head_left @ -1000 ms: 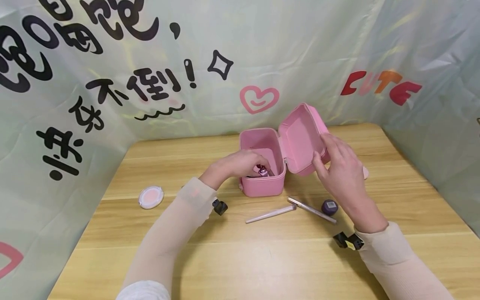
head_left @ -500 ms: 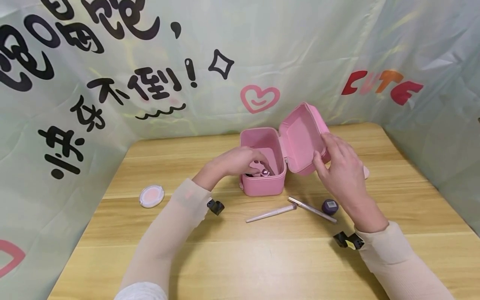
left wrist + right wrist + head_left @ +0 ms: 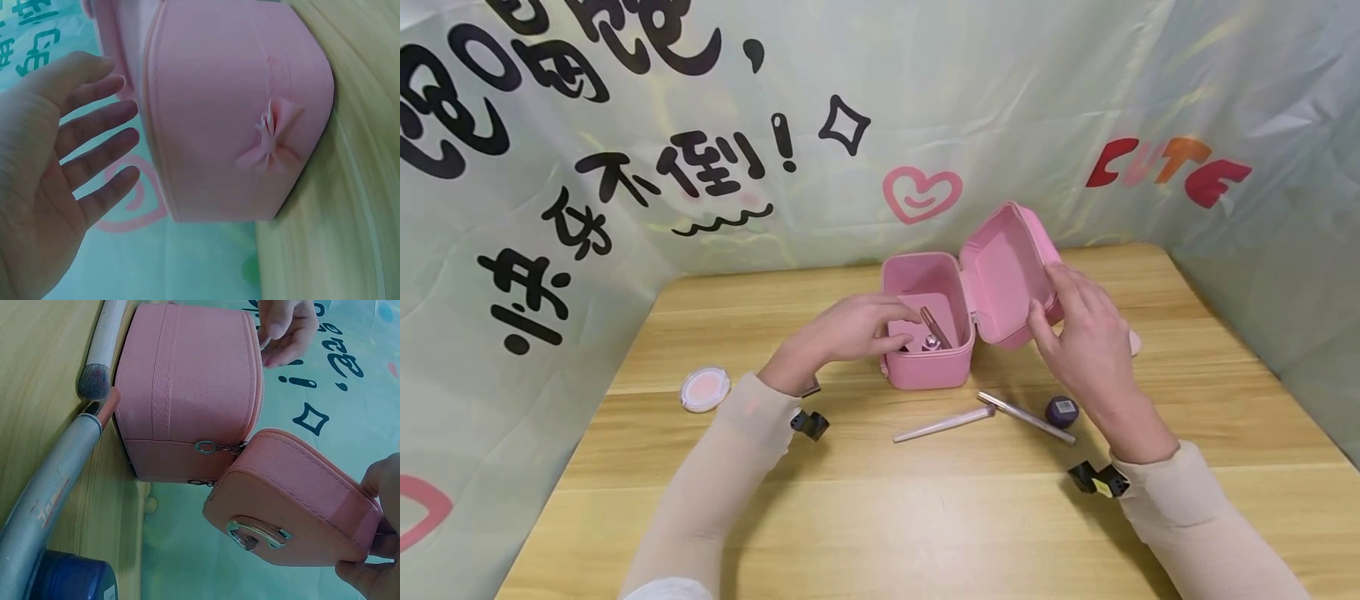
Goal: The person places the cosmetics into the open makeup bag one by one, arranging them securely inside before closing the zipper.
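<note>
Your left hand (image 3: 842,329) hangs over the left side of the pink case (image 3: 928,373), its fingers spread loosely apart and slightly bent, with nothing in them. Your right hand (image 3: 1086,350) pinches the edge of the lid (image 3: 1003,271) between thumb and fingers, and the lid leans out to the right at a slant.

The case stands upright on the wood-grained table (image 3: 850,517), a boxy, round-cornered body in smooth, leather-like material. Seen from your right wrist, lines of stitching run along its walls, a metal zip pull (image 3: 234,448) hangs by the hinge, and a handle (image 3: 262,532) with shiny metal fittings sits on the lid. A folded pink bow (image 3: 272,140) decorates one wall. Inside, you have a slim, dark tube (image 3: 935,327) lying aslant and a small, glossy, round-topped item (image 3: 931,342) beside it.

In front of the case lie a pale, thin-handled brush (image 3: 943,425) with a soft tuft and a silvery, metallic-looking brush (image 3: 1030,418). A squat, dark blue jar (image 3: 1062,412) sits next to the latter. Well off to your left rests a flat, round compact (image 3: 705,389) with a pale rim and pink centre.
</note>
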{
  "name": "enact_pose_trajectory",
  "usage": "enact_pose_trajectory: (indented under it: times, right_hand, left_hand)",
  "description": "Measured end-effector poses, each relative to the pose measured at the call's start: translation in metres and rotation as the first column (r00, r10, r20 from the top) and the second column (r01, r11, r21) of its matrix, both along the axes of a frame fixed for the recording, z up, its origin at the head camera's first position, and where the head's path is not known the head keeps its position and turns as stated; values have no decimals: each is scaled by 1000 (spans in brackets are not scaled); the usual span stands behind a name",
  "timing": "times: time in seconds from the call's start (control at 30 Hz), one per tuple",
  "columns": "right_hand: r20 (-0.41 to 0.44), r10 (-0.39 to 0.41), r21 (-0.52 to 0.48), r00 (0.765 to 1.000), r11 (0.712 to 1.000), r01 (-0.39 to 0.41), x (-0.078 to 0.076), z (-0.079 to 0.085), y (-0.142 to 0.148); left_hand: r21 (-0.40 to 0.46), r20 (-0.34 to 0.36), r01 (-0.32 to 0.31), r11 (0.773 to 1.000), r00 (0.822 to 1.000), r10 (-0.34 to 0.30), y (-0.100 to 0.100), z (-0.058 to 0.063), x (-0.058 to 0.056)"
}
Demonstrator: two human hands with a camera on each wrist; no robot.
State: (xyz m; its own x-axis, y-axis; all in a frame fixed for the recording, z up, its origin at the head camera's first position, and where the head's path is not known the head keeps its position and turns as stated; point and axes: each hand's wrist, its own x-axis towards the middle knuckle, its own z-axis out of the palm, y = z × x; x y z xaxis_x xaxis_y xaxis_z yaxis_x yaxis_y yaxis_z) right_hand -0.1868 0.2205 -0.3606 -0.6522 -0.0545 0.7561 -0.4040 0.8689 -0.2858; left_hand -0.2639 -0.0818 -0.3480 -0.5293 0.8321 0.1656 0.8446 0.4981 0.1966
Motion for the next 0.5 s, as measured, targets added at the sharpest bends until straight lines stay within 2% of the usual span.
enact_pose_trajectory:
  times: [0.23, 0.5]
  right_hand:
    - [-2, -1, 2, 1000, 1000, 1, 0, -1, 0]
    - [2, -1, 3, 1000, 1000, 1, 0, -1, 0]
  left_hand:
    - [40, -55, -17, 999, 998, 19, -19, 0, 7]
    - [88, -103, -9, 996, 995, 18, -37, -7, 12]
